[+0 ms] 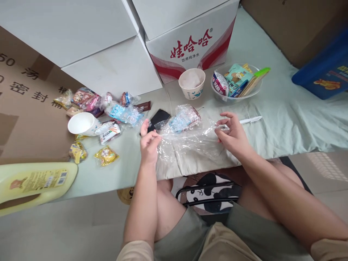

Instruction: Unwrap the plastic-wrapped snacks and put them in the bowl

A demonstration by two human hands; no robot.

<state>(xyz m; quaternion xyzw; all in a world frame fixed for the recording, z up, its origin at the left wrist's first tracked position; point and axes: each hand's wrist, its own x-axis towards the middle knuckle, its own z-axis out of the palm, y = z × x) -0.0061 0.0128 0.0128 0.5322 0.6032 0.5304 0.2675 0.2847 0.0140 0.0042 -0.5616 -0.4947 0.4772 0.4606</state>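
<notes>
A clear plastic bag (187,145) is stretched between my two hands over the front of the cloth-covered table. My left hand (149,143) pinches one end of its upper edge, and my right hand (231,132) pinches the other end. Behind the bag lies a blue-and-clear snack packet (181,119); whether it is inside or beyond the film I cannot tell. Close to my left fingers is a black phone-like object (160,117), partly hidden. A thin white pen-like stick (250,120) lies just past my right hand.
Several wrapped snacks (116,110) and a white paper cup (83,124) sit at left. Behind are a paper cup (191,87) with whitish contents and a clear bowl (259,85) of packets and sticks. A yellow jug (62,181), blue container (323,69) and boxes (190,40) surround the workspace.
</notes>
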